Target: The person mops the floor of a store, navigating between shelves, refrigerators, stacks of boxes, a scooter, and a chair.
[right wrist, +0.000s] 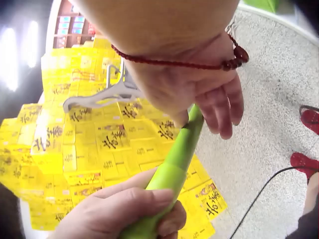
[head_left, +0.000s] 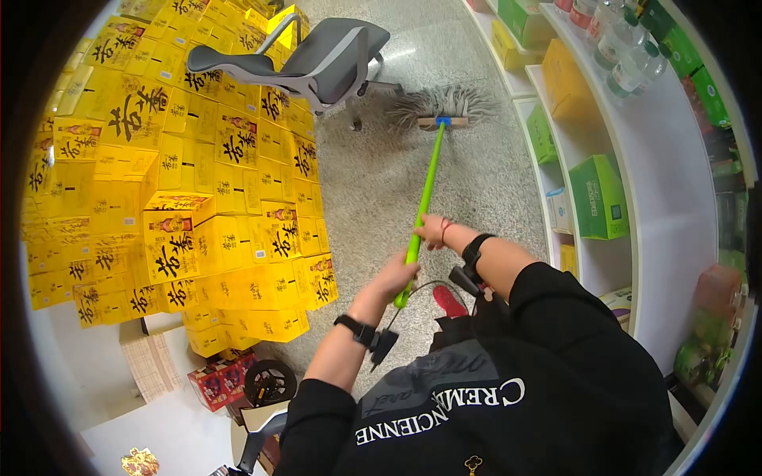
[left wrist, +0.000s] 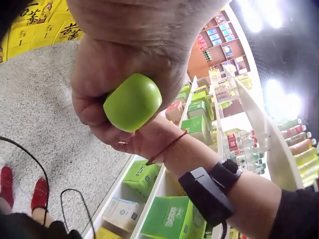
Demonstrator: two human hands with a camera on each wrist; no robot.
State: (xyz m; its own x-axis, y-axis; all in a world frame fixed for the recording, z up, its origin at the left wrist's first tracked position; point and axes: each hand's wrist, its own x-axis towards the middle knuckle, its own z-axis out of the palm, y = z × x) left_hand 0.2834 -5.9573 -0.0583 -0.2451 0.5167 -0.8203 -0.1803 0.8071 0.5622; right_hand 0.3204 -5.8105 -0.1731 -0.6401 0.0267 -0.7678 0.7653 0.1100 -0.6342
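Observation:
A green mop handle (head_left: 429, 184) runs from the person's hands up to a blue clamp and a grey string mop head (head_left: 452, 103) lying on the speckled floor. The left hand (head_left: 394, 278) grips the handle near its lower end; in the left wrist view its fingers wrap round below the rounded green end cap (left wrist: 133, 102). Farther up the handle is the right hand (head_left: 432, 231), its thumb and palm against the shaft. The right wrist view shows the right hand (right wrist: 204, 97) around the green shaft (right wrist: 180, 154), with several fingers loosely bent beside it.
Stacked yellow cartons (head_left: 238, 230) line the left side. A grey office chair (head_left: 317, 63) stands at the upper left, close to the mop head. White shelves (head_left: 615, 198) with boxes and bottles run along the right. A red shoe (head_left: 450, 301) shows below the hands, near a thin black cable.

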